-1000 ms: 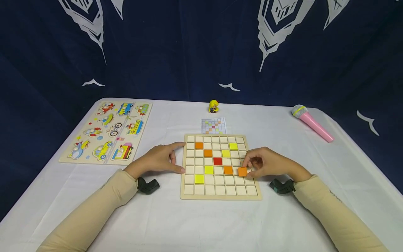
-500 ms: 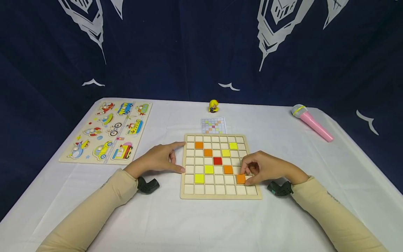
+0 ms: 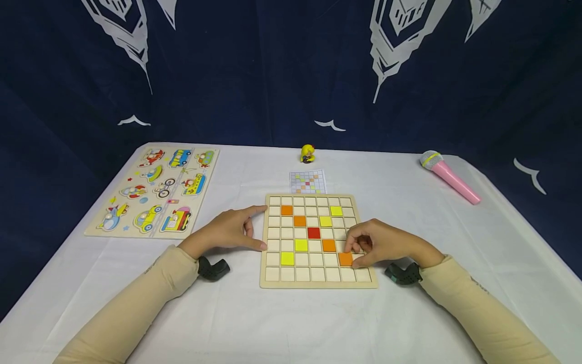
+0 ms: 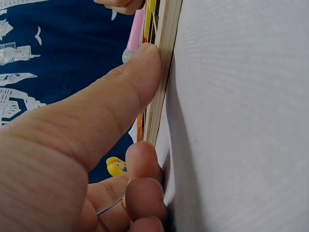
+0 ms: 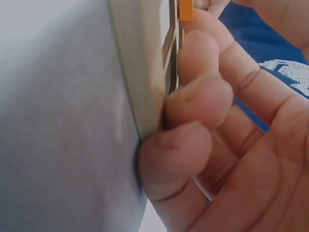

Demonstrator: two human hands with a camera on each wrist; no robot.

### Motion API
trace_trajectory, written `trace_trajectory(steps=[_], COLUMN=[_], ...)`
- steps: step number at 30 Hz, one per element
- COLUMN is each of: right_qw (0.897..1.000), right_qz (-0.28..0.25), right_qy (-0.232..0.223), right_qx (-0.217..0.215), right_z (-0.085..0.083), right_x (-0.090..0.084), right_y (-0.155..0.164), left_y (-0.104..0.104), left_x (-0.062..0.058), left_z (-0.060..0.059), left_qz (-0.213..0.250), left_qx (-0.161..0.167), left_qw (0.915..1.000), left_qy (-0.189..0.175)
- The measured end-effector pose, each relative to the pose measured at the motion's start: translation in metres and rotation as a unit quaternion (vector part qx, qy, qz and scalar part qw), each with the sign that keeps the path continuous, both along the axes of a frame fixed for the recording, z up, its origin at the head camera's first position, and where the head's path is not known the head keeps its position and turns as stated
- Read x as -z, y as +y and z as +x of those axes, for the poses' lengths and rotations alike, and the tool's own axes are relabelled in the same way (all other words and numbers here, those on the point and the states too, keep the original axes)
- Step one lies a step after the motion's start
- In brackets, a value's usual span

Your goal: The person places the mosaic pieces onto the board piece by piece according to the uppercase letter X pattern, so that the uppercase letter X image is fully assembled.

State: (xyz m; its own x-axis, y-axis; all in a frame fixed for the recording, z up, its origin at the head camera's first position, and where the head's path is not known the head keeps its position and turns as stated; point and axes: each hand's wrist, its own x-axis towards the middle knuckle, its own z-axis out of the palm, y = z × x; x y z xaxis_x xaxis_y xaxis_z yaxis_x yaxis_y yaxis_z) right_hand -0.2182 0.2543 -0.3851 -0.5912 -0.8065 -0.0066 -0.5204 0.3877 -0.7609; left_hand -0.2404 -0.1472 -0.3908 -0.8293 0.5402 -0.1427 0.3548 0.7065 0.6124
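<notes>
A wooden grid board [image 3: 318, 284] lies on the white-covered table, its cells pale. Set in it are a red tile [image 3: 313, 233], three orange tiles [image 3: 299, 221] and several yellow tiles [image 3: 301, 245]. My right hand [image 3: 384, 242] pinches another orange square tile [image 3: 345, 259] between thumb and fingers, over the second row from the front, right of centre. In the right wrist view this tile [image 5: 186, 9] stands on edge height above the grid, mostly out of frame. My left hand [image 3: 229, 230] touches the board's left edge with thumb [image 4: 140, 72] and forefinger spread apart.
Behind the board lies a small printed pattern card [image 3: 307, 182], with a yellow-headed figurine [image 3: 307, 153] beyond it. A vehicle picture puzzle [image 3: 154, 192] is at left. A pink toy microphone [image 3: 450, 177] rests at back right. Dark blue printed cloth [image 3: 250, 76] hangs behind.
My right hand has brought the orange tile toward the near side and slightly left, from the third row from the front to the second. My left hand has stayed at the board's edge.
</notes>
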Motion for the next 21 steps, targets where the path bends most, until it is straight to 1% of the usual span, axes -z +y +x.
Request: trace_trajectory(steps=[6, 9, 12, 14, 18, 21], right_qw=[1.000, 1.000, 0.999, 0.997, 0.989, 0.981], right_qz=[0.001, -0.001, 0.003, 0.009, 0.017, 0.021], right_qy=[-0.003, -0.008, -0.002, 0.011, 0.046, 0.076], right_qx=[0.002, 0.013, 0.047, 0.079, 0.138, 0.178], right_z=[-0.001, -0.002, -0.002, -0.001, 0.002, 0.004], right_x=[0.002, 0.001, -0.001, -0.003, -0.004, -0.001], right_y=[-0.002, -0.001, 0.000, 0.002, 0.008, 0.017], left_y=[0.000, 0.000, 0.001, 0.002, 0.003, 0.004], left_x=[0.000, 0.001, 0.003, 0.004, 0.006, 0.008], left_z=[0.001, 0.000, 0.000, 0.001, 0.003, 0.006], left_qz=[-0.001, 0.000, 0.002, 0.002, -0.001, -0.004], left_qx=[-0.003, 0.000, 0.000, 0.000, -0.006, -0.004], left_qw=[1.0000, 1.0000, 1.0000, 1.0000, 0.9999, 0.9999], left_qy=[-0.001, 0.002, 0.001, -0.003, -0.013, -0.015])
